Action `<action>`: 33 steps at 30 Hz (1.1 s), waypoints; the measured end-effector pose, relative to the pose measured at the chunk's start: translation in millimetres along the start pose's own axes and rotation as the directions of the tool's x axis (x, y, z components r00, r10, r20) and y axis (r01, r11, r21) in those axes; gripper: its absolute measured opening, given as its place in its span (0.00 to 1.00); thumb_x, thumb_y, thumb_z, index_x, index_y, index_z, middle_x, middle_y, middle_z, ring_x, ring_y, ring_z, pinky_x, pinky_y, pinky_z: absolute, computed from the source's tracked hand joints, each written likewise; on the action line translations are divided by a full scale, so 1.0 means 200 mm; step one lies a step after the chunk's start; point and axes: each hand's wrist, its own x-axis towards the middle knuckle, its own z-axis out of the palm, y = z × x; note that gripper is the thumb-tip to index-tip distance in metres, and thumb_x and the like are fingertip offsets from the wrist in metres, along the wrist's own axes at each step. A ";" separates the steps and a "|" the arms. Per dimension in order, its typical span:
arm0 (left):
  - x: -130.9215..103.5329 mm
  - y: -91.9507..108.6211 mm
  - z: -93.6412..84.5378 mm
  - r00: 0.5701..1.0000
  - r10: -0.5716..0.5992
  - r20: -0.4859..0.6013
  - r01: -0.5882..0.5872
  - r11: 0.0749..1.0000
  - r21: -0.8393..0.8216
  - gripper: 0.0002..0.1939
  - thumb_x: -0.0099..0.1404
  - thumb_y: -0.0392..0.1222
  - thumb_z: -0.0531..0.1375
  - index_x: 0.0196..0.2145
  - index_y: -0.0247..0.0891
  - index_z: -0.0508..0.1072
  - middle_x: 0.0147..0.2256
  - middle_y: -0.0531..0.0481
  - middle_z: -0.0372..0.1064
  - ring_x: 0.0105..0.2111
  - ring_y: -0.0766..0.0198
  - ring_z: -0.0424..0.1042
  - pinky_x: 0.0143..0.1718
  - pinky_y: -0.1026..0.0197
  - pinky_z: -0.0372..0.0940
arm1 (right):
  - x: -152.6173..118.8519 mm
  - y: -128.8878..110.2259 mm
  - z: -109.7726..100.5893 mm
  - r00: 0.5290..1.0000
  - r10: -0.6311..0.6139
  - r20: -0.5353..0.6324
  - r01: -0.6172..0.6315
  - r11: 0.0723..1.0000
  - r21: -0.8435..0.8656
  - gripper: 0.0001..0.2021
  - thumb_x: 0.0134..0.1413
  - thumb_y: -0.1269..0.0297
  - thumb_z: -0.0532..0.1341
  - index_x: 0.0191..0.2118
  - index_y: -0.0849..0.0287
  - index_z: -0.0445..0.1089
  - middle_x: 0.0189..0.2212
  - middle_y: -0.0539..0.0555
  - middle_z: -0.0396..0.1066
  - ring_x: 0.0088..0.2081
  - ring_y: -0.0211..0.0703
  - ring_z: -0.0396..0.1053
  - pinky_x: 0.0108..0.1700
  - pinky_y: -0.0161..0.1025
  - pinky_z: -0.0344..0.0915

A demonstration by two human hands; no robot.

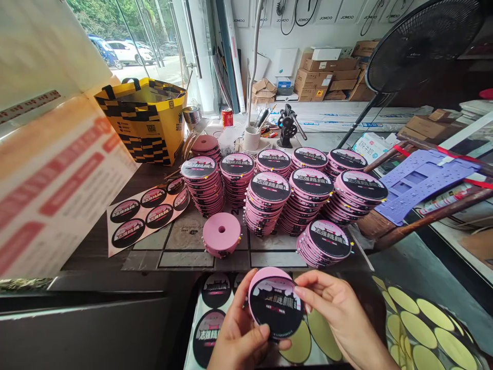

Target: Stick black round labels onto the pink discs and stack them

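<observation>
My left hand (pixel 241 331) grips a pink round disc (pixel 265 273), thumb at the front and fingers around its side. Over the disc's face lies a black-and-pink round sticker (pixel 276 313), set low so that a pink crescent shows above it. My right hand (pixel 339 311) pinches the sticker's upper right edge between thumb and fingers. Below my hands is a sticker sheet (pixel 192 354) with printed rounds at left and bare yellowish ovals at right. Just beyond, on the table, sits a plain pink spool (pixel 215 234) with a centre hole.
Stacks of labelled pink discs (pixel 267 187) fill the table's middle. Another sticker sheet (pixel 115 241) lies at left near a yellow bag (pixel 154 128). Used backing sheets (pixel 427 318) lie lower right, beside a purple plastic stool (pixel 416 180). A black fan (pixel 419 46) stands behind.
</observation>
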 end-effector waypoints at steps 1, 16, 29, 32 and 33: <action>0.00 0.00 0.01 1.000 0.002 0.001 -0.002 1.000 -0.003 0.33 0.47 0.32 0.69 0.49 0.55 0.69 0.48 0.47 0.70 0.40 0.54 0.74 0.31 0.60 0.72 | 0.00 0.00 0.00 1.000 -0.001 -0.006 0.001 1.000 -0.002 0.11 0.35 0.60 0.71 0.24 0.61 0.74 0.18 0.48 0.69 0.19 0.30 0.61 0.22 0.26 0.59; 0.00 -0.01 0.01 0.997 0.067 0.048 -0.067 0.998 -0.001 0.32 0.48 0.34 0.69 0.50 0.55 0.69 0.49 0.47 0.69 0.38 0.56 0.73 0.33 0.58 0.72 | 0.00 -0.03 0.03 0.991 -0.103 -0.082 0.095 0.991 -0.098 0.07 0.33 0.61 0.69 0.20 0.59 0.74 0.18 0.50 0.72 0.19 0.33 0.65 0.22 0.26 0.62; 0.00 -0.02 0.01 0.992 0.119 0.034 -0.122 0.989 0.085 0.30 0.48 0.38 0.69 0.49 0.58 0.69 0.49 0.48 0.68 0.38 0.57 0.73 0.34 0.59 0.70 | 0.00 -0.02 0.03 0.987 -0.130 -0.092 0.113 0.979 -0.171 0.10 0.34 0.58 0.69 0.21 0.60 0.74 0.19 0.53 0.72 0.21 0.39 0.67 0.24 0.31 0.65; -0.01 -0.03 0.02 0.986 0.162 0.028 -0.164 0.979 0.119 0.29 0.50 0.38 0.68 0.49 0.58 0.69 0.51 0.49 0.67 0.36 0.60 0.72 0.35 0.60 0.69 | 0.00 0.02 0.01 0.985 -0.172 -0.032 0.160 0.961 -0.226 0.08 0.40 0.59 0.67 0.24 0.59 0.74 0.22 0.53 0.73 0.24 0.40 0.69 0.27 0.32 0.66; -0.01 -0.04 0.03 0.983 0.182 0.024 -0.184 0.974 0.135 0.29 0.50 0.39 0.68 0.50 0.58 0.68 0.52 0.48 0.67 0.37 0.59 0.72 0.35 0.60 0.69 | 0.00 0.03 0.01 0.982 -0.185 -0.022 0.174 0.954 -0.244 0.08 0.42 0.59 0.66 0.25 0.59 0.74 0.22 0.53 0.74 0.24 0.40 0.70 0.27 0.32 0.66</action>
